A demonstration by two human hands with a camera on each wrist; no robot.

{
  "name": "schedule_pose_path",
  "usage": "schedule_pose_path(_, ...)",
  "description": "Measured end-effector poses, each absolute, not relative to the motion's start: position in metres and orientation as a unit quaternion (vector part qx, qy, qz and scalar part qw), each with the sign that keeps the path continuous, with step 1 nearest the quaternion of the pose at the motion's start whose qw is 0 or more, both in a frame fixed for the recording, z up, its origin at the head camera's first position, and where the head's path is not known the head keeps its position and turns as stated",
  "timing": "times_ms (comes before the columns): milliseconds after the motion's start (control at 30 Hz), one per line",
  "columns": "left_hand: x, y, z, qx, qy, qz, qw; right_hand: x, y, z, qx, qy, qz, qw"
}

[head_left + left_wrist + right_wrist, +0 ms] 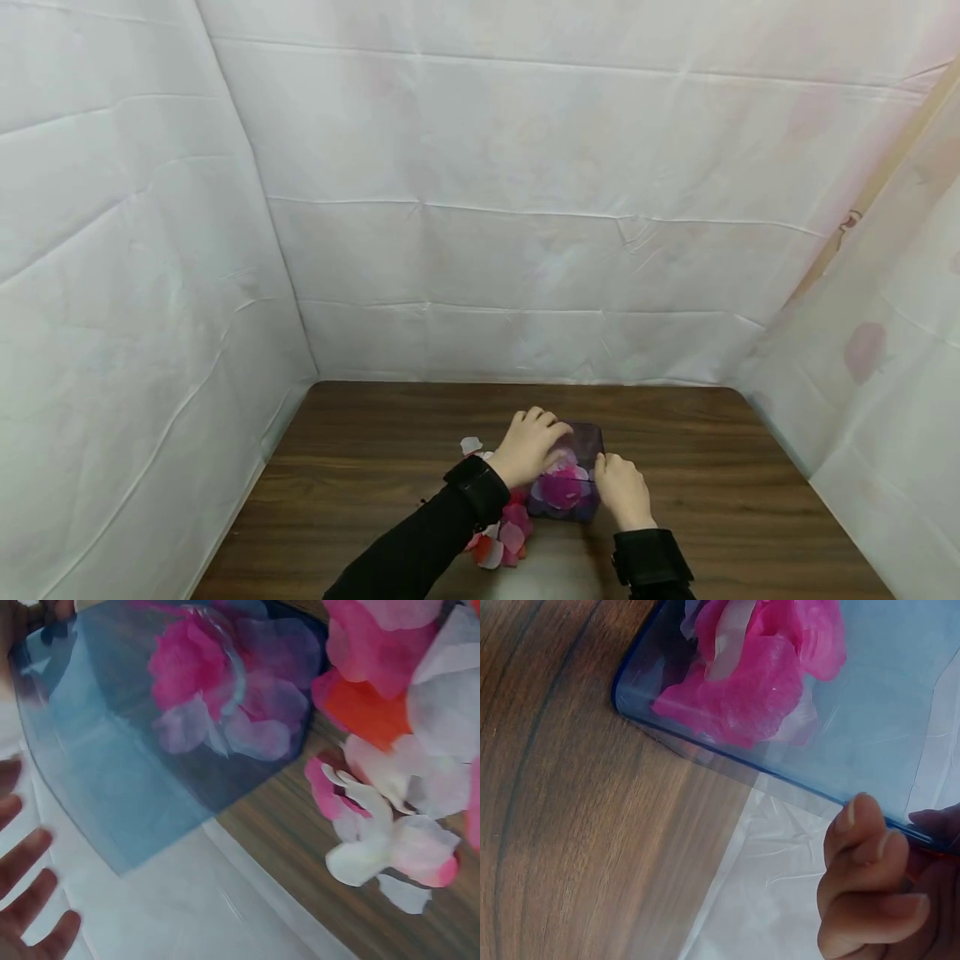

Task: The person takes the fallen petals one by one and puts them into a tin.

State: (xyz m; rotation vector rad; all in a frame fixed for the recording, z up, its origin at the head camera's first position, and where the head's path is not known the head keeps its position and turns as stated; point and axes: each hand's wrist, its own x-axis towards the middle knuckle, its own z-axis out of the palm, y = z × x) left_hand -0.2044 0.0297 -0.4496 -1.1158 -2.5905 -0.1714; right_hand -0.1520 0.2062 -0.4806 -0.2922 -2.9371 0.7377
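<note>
A see-through bluish plastic box (588, 437) stands on the wooden table, its walls tinted purple in the head view. Pink, magenta and pale fabric petals (742, 701) lie inside at one end. My right hand (624, 492) pinches the box's near-right rim, fingers curled over the edge in the right wrist view. Over the box's left side is my left hand (528, 446); in the left wrist view its spread fingers (30, 900) stand apart from the box wall, holding nothing.
Loose pink, white and orange petals (382, 645) are piled on the table just left of the box, partly behind the left forearm in the head view. The brown wooden table (360, 450) is bounded by white cloth walls (480, 275) at the back and sides.
</note>
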Motion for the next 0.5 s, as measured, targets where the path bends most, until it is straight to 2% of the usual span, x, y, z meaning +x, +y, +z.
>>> schedule_pose_path(133, -0.208, 0.0, -0.457, -0.363, -0.904, -0.124, 0.187, -0.152, 0.205, -0.481, -0.098, -0.963, 0.246, 0.048)
schedule_pose_path(300, -0.218, -0.054, -0.485, -0.331, -0.911, -0.155, 0.19, -0.152, 0.204, -0.479, -0.098, -0.963, 0.249, 0.044)
schedule_pose_path(400, -0.219, -0.087, -0.506, -0.32, -0.918, -0.157, 0.172, -0.152, 0.205, -0.478, -0.096, -0.964, 0.245, 0.048)
schedule_pose_path(500, -0.212, -0.114, -0.529, -0.322, -0.92, -0.188, 0.125, -0.15, 0.205, -0.478, -0.093, -0.964, 0.244, 0.043)
